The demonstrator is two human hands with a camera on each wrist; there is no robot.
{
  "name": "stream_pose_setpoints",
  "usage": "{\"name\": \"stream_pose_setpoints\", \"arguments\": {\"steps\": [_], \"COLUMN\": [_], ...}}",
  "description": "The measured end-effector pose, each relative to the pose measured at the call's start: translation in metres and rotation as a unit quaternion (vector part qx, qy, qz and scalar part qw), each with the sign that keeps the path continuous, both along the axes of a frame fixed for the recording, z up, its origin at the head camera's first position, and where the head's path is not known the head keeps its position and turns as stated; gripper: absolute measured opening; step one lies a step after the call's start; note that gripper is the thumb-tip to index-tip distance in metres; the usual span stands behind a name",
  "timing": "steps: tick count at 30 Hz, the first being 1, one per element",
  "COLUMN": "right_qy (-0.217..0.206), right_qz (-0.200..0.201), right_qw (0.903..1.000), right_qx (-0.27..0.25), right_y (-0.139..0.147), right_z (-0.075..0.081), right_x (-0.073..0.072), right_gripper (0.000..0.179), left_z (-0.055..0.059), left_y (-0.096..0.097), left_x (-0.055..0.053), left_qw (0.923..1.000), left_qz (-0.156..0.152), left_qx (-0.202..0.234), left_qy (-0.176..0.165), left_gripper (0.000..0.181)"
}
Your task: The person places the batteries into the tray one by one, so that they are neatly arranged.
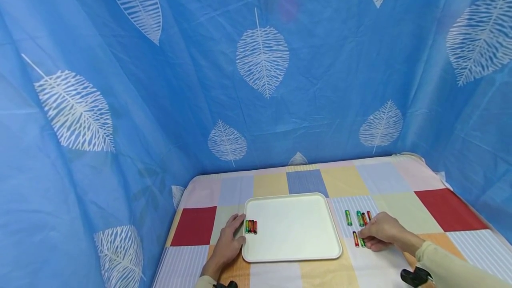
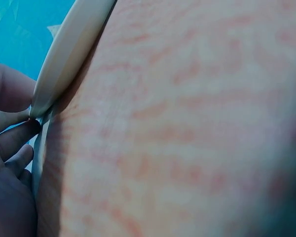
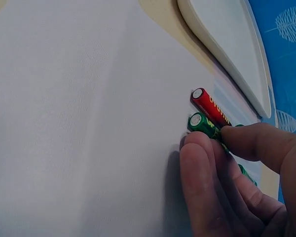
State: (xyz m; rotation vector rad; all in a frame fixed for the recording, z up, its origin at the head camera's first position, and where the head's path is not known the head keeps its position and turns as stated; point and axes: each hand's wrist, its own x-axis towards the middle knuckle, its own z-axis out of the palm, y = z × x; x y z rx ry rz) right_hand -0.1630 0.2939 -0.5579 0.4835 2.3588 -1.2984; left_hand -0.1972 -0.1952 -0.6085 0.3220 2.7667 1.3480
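Note:
My left hand (image 1: 228, 246) rests at the left edge of a white tray (image 1: 296, 252), thumb and fingertips touching its rim. In the left wrist view, the thumb and fingers lie close about the tray's edge (image 2: 69, 54). To the right of the tray, my right hand (image 1: 380, 231) pinches a green battery (image 3: 201, 122) between thumb and fingers, low over the cloth. Beside that battery lies a red battery (image 3: 209, 104), nearly parallel to it. Inside the tray, a short row of red and green batteries (image 1: 251, 227) lies against the left wall.
Farther back on the right lie a lone green battery (image 1: 348, 218) and a small group with another green battery (image 1: 359, 219) and red ones. A patchwork cloth (image 1: 280, 274) covers the table. Blue curtains (image 1: 320, 79) with white leaves hang behind and at both sides.

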Motion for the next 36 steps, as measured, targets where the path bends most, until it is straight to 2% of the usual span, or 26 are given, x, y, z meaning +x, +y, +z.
{"name": "stream_pose_setpoints", "arguments": {"steps": [4,8,15,18,23,26,28,30,32,36], "right_qy": [0.005,0.014,0.036,0.043,0.037,0.025,0.014,-0.005,-0.026,-0.047], "right_qz": [0.003,0.015,0.068,0.079,0.073,0.065,0.071,0.078,0.086,0.090], "right_qw": [0.9999,0.9986,0.9900,0.9877,0.9893,0.9943,0.9971,0.9956,0.9861,0.9560], "right_qx": [0.013,0.048,0.118,0.128,0.121,0.081,0.023,-0.051,-0.140,-0.275], "right_y": [-0.001,-0.002,-0.004,-0.003,0.000,0.005,0.010,0.018,0.026,0.038], "right_z": [0.000,0.000,0.005,0.005,0.001,-0.001,-0.002,-0.003,-0.002,0.003], "right_x": [0.001,0.000,0.000,0.002,0.003,0.004,0.006,0.007,0.007,0.005], "right_gripper": [0.018,0.021,0.020,0.020,0.020,0.018,0.015,0.015,0.017,0.024], "left_z": [0.000,0.000,-0.001,-0.002,-0.002,-0.003,-0.003,-0.003,-0.003,-0.001], "left_y": [0.001,0.002,0.001,0.001,0.001,0.001,0.000,0.000,-0.001,-0.001], "left_x": [0.001,0.003,0.002,0.001,0.002,0.003,0.003,0.002,0.002,0.001], "left_qw": [1.0000,0.9999,0.9999,0.9998,0.9997,0.9997,0.9998,0.9999,0.9999,0.9999], "left_qz": [0.007,0.008,0.002,0.007,0.011,0.010,0.009,0.008,0.007,0.007], "left_qx": [0.003,0.006,0.008,0.009,0.005,0.003,0.001,0.002,0.002,0.006], "left_qy": [-0.005,-0.006,-0.006,-0.015,-0.023,-0.021,-0.017,-0.013,-0.010,-0.007], "left_gripper": [0.072,0.071,0.072,0.072,0.073,0.073,0.073,0.072,0.072,0.072]}}
